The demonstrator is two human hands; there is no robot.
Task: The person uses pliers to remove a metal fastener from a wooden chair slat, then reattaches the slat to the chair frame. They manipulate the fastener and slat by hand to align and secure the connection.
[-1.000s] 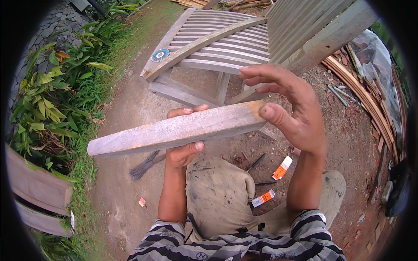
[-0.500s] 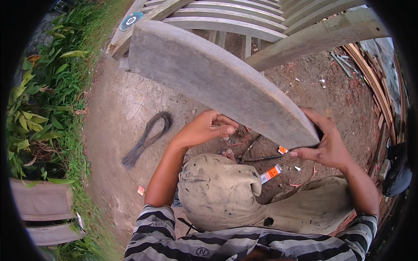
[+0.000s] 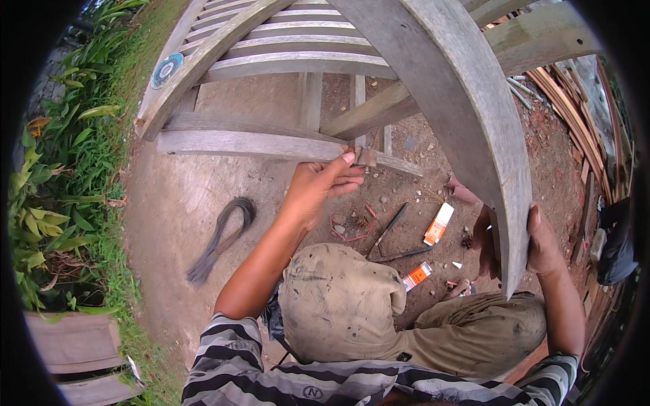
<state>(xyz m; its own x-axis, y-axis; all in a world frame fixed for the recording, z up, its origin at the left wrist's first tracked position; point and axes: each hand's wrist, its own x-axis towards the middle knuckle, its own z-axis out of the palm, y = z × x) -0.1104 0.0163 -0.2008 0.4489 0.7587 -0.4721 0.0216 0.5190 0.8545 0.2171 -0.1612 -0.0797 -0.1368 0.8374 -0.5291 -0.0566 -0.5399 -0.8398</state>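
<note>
A curved, weathered grey wooden board slants from the upper middle down to the lower right. Its lower end sits in my right hand, with the thumb on the near edge and fingers round the other face. My left hand pinches a small brown folded piece, whose material I cannot make out. Just behind those fingers runs a grey wooden rail of a slatted wooden frame. Between the hands, on the ground, lies a dark V-shaped tool resembling open pliers.
A bundle of dark wire lies left of my knee. Two orange-and-white packages are on the dirt by the tool. A round abrasive disc rests on the frame. Wooden strips line the right side, plants the left.
The board has swung from lying across the view to a steep slant at the right, its lower end still in my right hand. My left hand has moved up, bringing the brown piece into sight.
</note>
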